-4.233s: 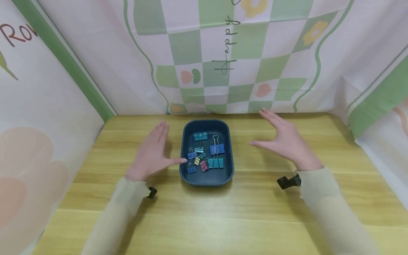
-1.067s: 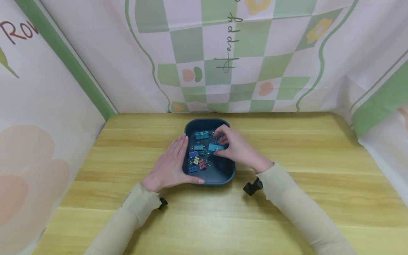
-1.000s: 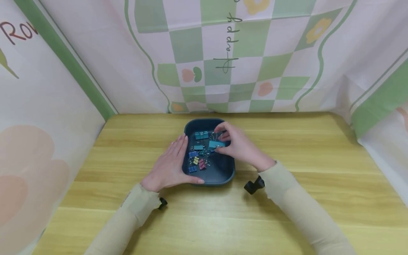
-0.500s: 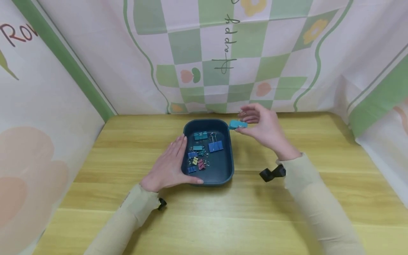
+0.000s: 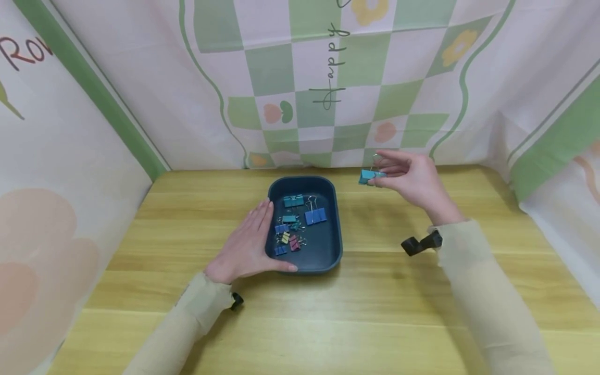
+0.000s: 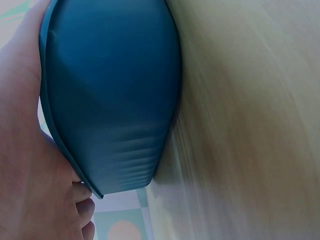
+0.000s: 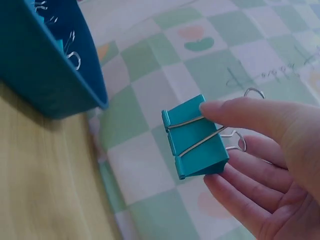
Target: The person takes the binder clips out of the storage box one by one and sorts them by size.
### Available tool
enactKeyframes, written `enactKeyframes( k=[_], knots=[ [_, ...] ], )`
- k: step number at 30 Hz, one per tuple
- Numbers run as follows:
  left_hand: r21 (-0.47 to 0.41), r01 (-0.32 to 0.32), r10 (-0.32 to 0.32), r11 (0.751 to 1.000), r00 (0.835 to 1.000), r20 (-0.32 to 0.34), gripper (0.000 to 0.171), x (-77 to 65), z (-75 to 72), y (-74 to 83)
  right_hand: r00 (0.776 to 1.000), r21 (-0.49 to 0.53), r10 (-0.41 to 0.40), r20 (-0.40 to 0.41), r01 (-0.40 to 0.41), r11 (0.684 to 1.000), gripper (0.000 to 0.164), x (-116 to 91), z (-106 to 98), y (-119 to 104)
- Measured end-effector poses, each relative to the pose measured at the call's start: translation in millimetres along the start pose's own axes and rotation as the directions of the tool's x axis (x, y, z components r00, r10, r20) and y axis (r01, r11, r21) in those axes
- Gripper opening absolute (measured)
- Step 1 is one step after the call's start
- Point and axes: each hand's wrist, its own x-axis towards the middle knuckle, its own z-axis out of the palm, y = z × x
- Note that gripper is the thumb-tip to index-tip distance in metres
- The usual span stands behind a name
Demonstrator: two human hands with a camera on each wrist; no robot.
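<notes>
Tabletop (image 5: 300, 323) fronts checkered cloth (image 5: 316, 117), right hand (image 5: 414, 177) pinching teal clip (image 7: 197, 142), left hand (image 5: 246, 242) spread against tray (image 5: 321, 255)

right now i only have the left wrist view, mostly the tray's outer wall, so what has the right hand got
Observer: The right hand is pinching a teal binder clip.
Operator: ok, where is it being held
Observer: Off to the right of the tray in the head view, not over it.
Operator: and what's lying inside, i can't see past the wall
Observer: Among others, a blue clip, a yellow clip and a pink clip.
</notes>
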Motion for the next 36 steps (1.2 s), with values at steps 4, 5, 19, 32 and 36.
enactKeyframes(
  k=[4,5,19,32,36],
  knots=[
    [0.003,0.004,-0.004,1.000,1.000,0.003,0.149,-0.6,-0.7,0.2,0.997,-0.011,0.047,0.060,-0.047,0.999,0.068,10,1,14],
    [0.004,0.005,-0.005,1.000,1.000,0.005,0.149,-0.7,-0.9,0.2,0.995,-0.011,0.063,0.075,-0.062,0.998,0.069,13,2,19],
    [0.002,0.005,-0.005,1.000,1.000,0.009,0.149,-1.6,-0.6,0.1,0.954,0.077,0.210,0.213,-0.231,0.970,0.066,47,37,80],
    [-0.005,0.001,-0.001,1.000,1.000,-0.003,0.149,0.4,-0.2,-0.9,0.955,0.071,0.215,0.207,-0.234,0.970,0.064,54,50,104],
    [-0.006,-0.007,0.007,1.000,1.000,-0.009,0.149,0.5,-0.1,-1.6,0.960,0.099,0.204,0.190,-0.225,0.969,0.062,54,52,106]
  ],
)
